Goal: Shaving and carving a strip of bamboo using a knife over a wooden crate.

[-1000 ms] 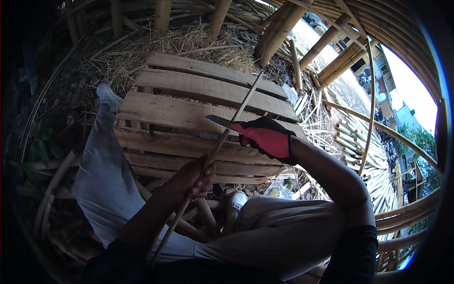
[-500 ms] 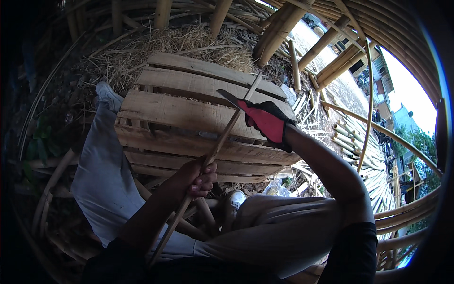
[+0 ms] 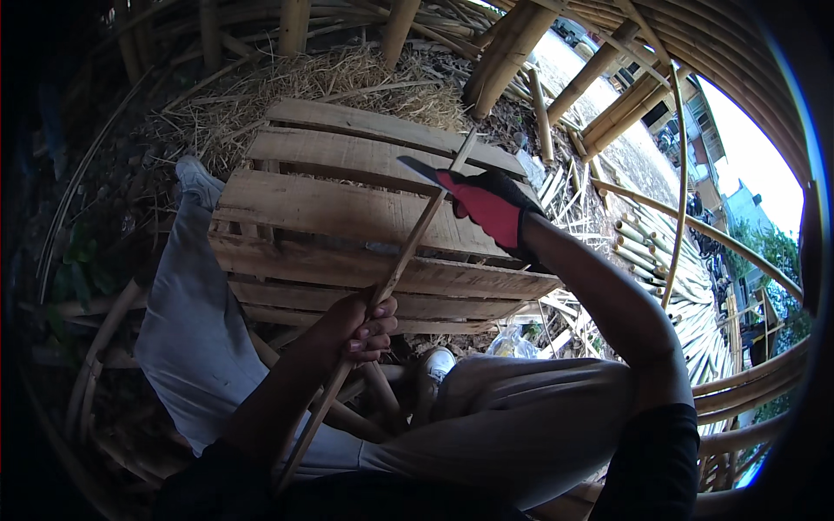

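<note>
A long, thin bamboo strip (image 3: 408, 250) runs slantwise from my lap up over the wooden slatted pallet (image 3: 304, 200). My bare left hand (image 3: 369, 328) is wrapped round its lower half. My right hand (image 3: 491, 208), in a red and black glove, is closed around a knife whose handle is hidden in the fist. The knife blade (image 3: 420, 168) points up and left and lies across the strip's upper part, at or very close to it. Whether the gloved fingers also touch the strip, I cannot tell.
Dry straw and shavings (image 3: 347, 74) lie beyond the pallet. Thick bamboo posts (image 3: 512, 52) stand at the far side. Cut bamboo poles (image 3: 673, 260) are piled on the right. A clear plastic bag (image 3: 512, 341) lies by the pallet's near right corner, close to my shoe (image 3: 437, 360).
The knife blade has tilted slightly, showing more of its flat side, and my gloved hand has shifted a little. My left hand keeps its grip on the strip in nearly the same place.
</note>
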{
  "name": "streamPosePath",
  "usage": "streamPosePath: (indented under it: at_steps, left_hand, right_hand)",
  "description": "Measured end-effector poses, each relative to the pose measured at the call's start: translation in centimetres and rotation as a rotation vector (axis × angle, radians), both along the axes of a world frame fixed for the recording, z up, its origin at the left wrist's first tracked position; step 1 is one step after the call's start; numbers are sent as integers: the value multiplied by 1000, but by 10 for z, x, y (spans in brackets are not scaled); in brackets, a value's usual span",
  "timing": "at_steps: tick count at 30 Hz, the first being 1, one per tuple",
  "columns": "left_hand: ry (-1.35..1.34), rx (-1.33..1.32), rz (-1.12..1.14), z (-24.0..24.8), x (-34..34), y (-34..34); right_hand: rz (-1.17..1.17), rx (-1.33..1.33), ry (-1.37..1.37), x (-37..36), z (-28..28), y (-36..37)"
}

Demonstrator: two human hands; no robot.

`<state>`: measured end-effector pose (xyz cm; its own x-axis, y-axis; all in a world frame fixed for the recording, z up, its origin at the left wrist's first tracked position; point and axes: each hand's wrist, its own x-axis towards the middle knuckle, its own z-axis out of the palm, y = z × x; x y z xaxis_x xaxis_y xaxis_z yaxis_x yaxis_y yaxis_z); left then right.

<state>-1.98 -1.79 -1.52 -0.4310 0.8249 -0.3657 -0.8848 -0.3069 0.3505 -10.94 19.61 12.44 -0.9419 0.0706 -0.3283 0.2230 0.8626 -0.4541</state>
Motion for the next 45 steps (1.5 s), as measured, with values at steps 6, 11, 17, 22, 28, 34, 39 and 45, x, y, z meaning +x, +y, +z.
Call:
streamPosePath:
  at_steps: [6,11,17,22,28,34,39,45]
  left_hand:
    - [19,-52,-5,8,-2,4]
    - [-8,-46,1,7,-1,1]
    - [0,-75,37,8,3,-1]
    - [-15,-23,-4,2,-2,0]
    - [24,-31,18,5,-1,7]
    - [61,-95,33,6,4,3]
    - [79,-69,26,3,4,-1]
    - [125,-140,20,10,3,0]
  right_hand:
    - [-63,-200,75,-20,-11,25]
    - [171,13,69,15,-31,-3]
    - [199,134,-10,24,-14,-19]
    - [97,34,105,-1,-14,-4]
    - [405,194,169,31,-34,-2]
    - [336,66,177,52,-39,-15]
    - [-68,51,-98,24,2,-16]
    - [189,75,63,28,-17,-2]
